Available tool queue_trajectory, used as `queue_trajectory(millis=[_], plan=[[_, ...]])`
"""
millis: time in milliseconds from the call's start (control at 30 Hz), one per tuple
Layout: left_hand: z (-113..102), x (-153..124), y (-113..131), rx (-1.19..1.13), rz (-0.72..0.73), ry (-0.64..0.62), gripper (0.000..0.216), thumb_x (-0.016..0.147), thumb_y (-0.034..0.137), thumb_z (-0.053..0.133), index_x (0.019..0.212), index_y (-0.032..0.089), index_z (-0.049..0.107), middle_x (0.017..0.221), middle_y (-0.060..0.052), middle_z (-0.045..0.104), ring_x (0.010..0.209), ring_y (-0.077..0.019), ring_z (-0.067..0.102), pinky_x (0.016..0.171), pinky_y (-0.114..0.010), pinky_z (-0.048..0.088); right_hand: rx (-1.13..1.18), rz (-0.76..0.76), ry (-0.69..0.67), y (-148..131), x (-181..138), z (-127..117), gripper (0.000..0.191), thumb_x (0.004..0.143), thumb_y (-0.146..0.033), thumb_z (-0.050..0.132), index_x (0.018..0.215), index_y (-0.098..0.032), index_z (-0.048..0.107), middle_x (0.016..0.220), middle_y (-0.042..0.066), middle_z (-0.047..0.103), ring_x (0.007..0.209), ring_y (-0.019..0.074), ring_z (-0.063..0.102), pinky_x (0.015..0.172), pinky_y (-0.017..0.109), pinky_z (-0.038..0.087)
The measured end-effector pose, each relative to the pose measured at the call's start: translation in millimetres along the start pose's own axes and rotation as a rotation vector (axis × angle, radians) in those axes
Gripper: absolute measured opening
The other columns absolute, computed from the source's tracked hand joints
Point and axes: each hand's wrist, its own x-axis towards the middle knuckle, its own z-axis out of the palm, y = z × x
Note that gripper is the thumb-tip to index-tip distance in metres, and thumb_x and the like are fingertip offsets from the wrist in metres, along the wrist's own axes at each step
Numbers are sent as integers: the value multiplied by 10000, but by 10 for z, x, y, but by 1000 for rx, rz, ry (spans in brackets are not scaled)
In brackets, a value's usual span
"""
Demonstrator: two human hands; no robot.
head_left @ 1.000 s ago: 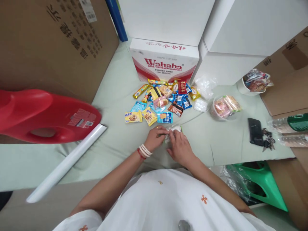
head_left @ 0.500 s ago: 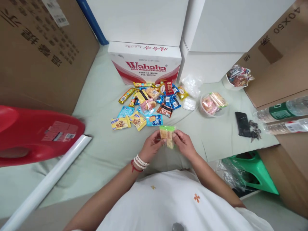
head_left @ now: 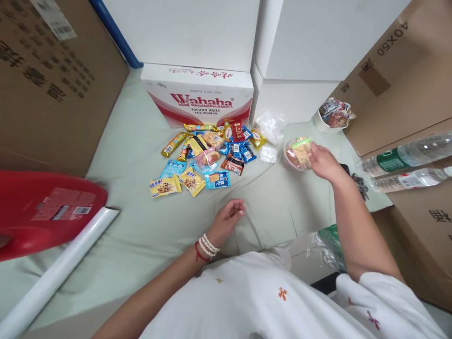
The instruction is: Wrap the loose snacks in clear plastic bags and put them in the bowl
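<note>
My right hand [head_left: 323, 162] reaches out to the right and holds a green-topped snack packet [head_left: 301, 151] over a clear round bowl [head_left: 290, 162] that has other packets in it. My left hand [head_left: 227, 219] rests on the pale green cloth [head_left: 141, 226] near my body, fingers loosely curled and holding nothing. A pile of several small snack packets [head_left: 208, 153] lies ahead of it, in front of a white and red Wahaha box [head_left: 197, 96].
A white bowl [head_left: 328, 123] of wrappers stands at the back right. Two water bottles [head_left: 406, 167], a phone and keys [head_left: 356, 181] lie right. A red jug [head_left: 42, 212] and a white roll [head_left: 56, 278] lie left. Cardboard boxes [head_left: 52, 80] and white boxes [head_left: 310, 56] surround the cloth.
Both hands held the green-topped packet in front of me; now the right hand alone has carried it right to the clear bowl, and the left hand has dropped to the cloth.
</note>
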Motion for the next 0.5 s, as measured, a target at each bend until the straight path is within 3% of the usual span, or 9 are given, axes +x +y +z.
queue_trajectory(millis=[100,300,400,500], plan=[[-63,-90,-44,-26,-34,-20,400,783,359,773,1120,176,662,986,-47,687,846,-157,646,847,-329,523,-83,-67,-150,27,227,111,539,898,-216,459,1388,-7,543,1257,288,637,1157,392,600,1018,519,464],[-265,-239,-86,-112,-65,46,412,780,366,780,1123,179,649,971,-45,689,818,-153,651,740,-293,532,43,-120,-204,149,176,1,416,961,-288,420,1286,-126,623,1258,193,680,1080,327,660,970,478,520],[-322,-246,-107,-130,-54,32,403,791,369,766,1122,176,640,924,-43,697,770,-151,650,704,-296,534,130,-177,-234,259,183,-13,403,968,-307,433,1296,-172,625,1288,142,683,1159,304,637,1029,473,501],[-303,-216,-126,-87,-49,23,388,800,351,746,1128,173,639,904,-37,694,751,-145,644,704,-299,540,75,-200,-196,208,249,57,415,927,-241,461,1295,-152,632,1396,170,602,1269,317,562,1101,484,450]])
